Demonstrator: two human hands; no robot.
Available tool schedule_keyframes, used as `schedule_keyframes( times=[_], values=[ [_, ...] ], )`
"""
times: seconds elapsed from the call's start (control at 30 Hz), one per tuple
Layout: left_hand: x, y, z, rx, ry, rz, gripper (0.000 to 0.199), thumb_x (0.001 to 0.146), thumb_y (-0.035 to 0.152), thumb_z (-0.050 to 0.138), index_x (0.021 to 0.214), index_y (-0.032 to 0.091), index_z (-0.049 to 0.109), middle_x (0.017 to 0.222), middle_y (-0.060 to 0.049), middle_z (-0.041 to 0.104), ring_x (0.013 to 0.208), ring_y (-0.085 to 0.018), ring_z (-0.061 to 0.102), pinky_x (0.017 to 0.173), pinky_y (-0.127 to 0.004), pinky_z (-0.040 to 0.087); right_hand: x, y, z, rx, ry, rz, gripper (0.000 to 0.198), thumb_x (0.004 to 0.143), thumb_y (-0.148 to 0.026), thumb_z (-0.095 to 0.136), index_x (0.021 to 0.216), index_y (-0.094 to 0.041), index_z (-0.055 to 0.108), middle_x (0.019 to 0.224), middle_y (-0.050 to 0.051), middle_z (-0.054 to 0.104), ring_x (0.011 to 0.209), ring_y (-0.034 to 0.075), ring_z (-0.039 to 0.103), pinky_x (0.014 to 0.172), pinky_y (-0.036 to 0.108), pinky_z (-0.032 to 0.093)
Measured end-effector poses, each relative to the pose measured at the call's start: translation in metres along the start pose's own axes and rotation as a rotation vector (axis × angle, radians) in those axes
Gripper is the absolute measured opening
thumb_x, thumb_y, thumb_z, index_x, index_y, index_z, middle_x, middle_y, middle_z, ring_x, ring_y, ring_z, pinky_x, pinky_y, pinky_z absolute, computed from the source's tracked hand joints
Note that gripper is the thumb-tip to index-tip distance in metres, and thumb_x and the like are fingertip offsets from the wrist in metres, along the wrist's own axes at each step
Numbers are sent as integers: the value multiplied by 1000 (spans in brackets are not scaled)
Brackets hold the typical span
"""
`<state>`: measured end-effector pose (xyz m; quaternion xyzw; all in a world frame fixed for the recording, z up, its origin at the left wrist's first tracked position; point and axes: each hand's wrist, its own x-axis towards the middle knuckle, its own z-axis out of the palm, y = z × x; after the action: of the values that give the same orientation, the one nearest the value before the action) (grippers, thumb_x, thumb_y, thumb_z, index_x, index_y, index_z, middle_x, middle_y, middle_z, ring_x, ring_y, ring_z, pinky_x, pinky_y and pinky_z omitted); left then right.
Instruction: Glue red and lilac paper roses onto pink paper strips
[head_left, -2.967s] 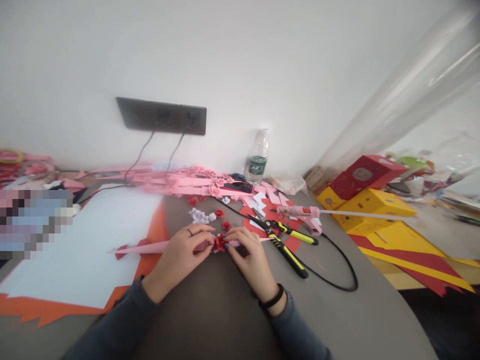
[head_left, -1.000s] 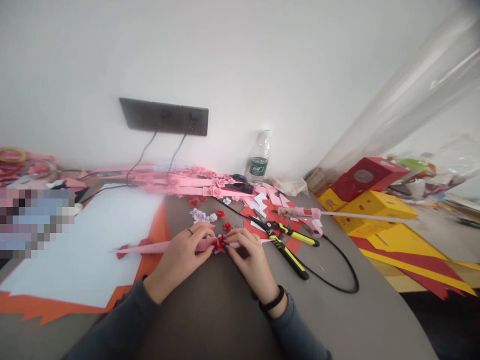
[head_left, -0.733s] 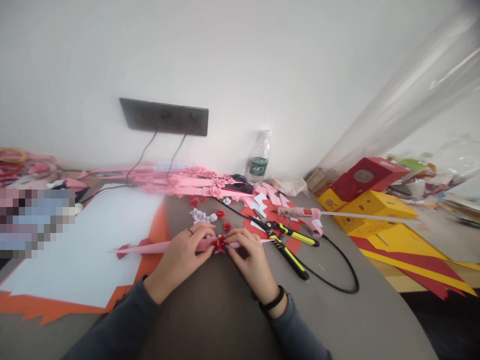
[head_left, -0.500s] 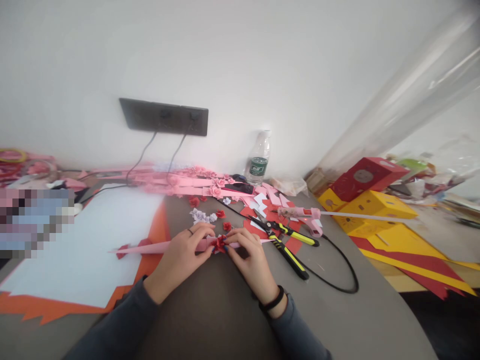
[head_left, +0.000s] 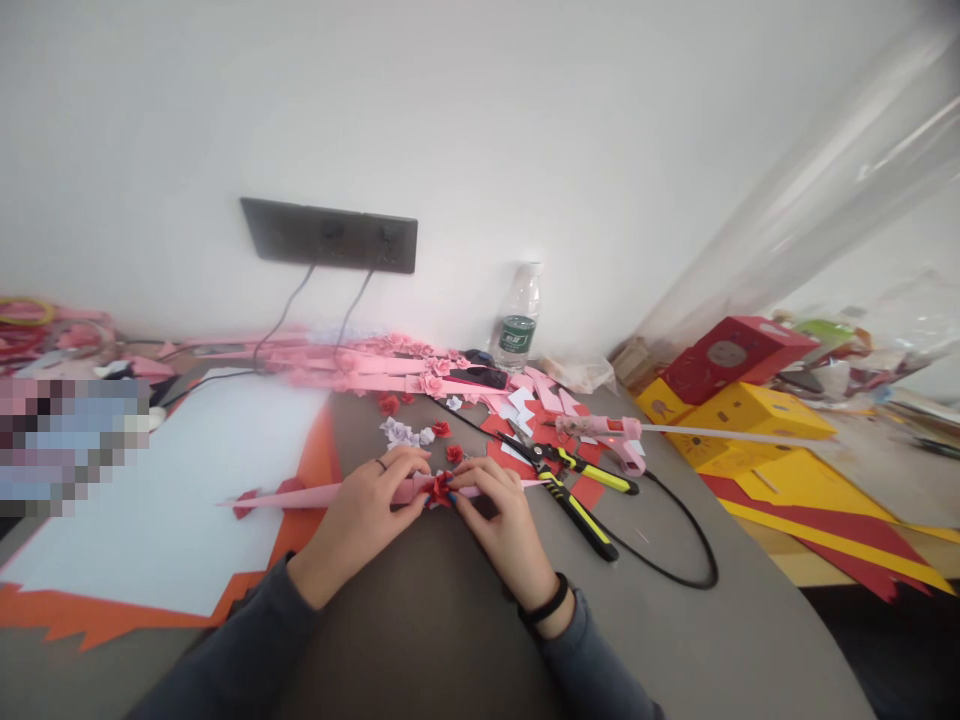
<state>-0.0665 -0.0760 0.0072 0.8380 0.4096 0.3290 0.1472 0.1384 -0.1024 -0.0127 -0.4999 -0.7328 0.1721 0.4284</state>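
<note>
Since the frame three seconds back, the whole scene slides slightly right and down in view; both hands keep their place on the rod, and the tabletop items hold their layout.

Left hand: thumb and forefinger closed, pinching the left side of a red paper flower. Right hand: thumb and fingertips likewise pinching the flower from its right side. Flower sits at mid-length on a pink paper rod, lying crosswise in front of the person; whether it is fixed there, cannot tell. Rod's left end tapers out over a white sheet, which lies on orange paper. Right tip reaches near black-and-yellow pliers, handles apart.

Just beyond the hands: loose red flowers and a cluster of lilac flowers. Right of these, a pink glue gun lies among paper scraps, glue stick jutting from its back, black cable looping over the grey table. Far side: more pink rods with flowers, and an upright bottle near the wall.
</note>
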Motion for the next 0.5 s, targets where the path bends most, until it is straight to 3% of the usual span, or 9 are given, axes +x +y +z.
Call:
schedule_keyframes(
  times=[0.5],
  values=[
    [-1,-2,1,8,3,4,20,87,11,62,101,24,60,119,-4,72,109,-23,72,91,-36,59,-1,0,1,20,-8,9,14,93,-13,61,91,-25,68,103,5,73,102,24,67,86,39,40]
  ],
)
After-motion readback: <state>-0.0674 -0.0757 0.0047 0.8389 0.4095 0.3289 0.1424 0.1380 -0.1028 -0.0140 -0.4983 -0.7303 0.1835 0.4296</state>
